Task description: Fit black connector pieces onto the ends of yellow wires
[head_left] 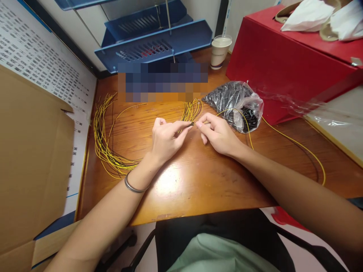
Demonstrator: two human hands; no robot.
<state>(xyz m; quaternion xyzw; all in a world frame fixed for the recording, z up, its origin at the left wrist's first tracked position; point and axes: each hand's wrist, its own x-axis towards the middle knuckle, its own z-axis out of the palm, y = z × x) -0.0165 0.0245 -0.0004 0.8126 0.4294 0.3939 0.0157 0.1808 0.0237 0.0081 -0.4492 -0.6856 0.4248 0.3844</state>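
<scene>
My left hand (166, 138) pinches a small black sleeve (191, 124) between thumb and forefinger over the wooden desk (184, 181). My right hand (217, 132) pinches the end of a thin yellow wire (295, 142) and holds it tip to tip against the sleeve. That wire loops away to the right across the desk. A bundle of yellow wires (106, 143) curves along the desk's left side and ends just behind my fingers. A clear plastic bag of small black pieces (236, 104) lies right behind my right hand.
A red box (280, 64) stands at the back right with white cloths on top. A paper cup (220, 51) and blue file trays (154, 41) are at the back. A cardboard sheet (31, 158) leans at the left. A printed sheet covers the left wall.
</scene>
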